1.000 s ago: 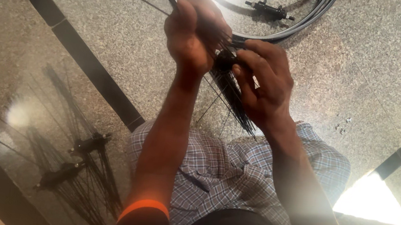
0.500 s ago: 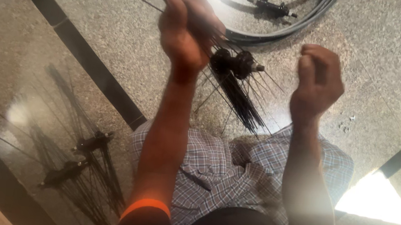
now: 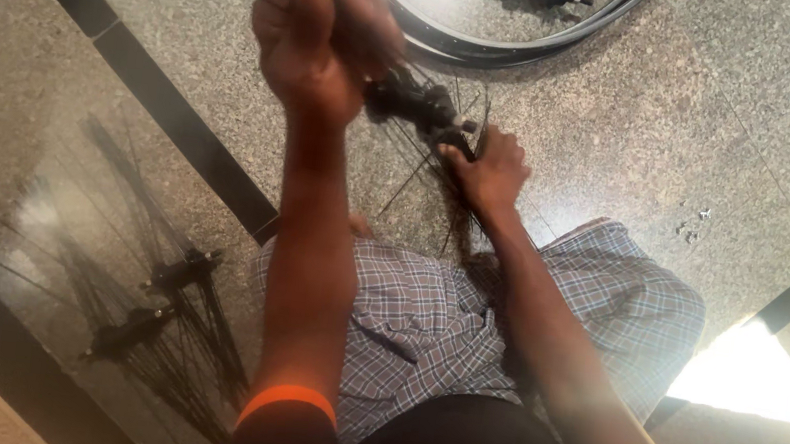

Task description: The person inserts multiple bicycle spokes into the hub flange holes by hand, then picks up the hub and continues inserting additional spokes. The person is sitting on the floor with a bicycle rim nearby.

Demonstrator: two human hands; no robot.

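Spoked hubs (image 3: pixel 157 309) crowd left; rim (image 3: pixel 524 43) blocks ahead.

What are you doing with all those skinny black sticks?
A person sits on a speckled stone floor working on a wheel hub with thin black spokes fanning out of it. The left hand holds the hub end up in a closed grip, while the right hand fingers the loose spokes below. A bare wheel rim lies just ahead.

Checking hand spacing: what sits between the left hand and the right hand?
In the head view, a black wheel hub with thin spokes spans the gap between the left hand and right hand.
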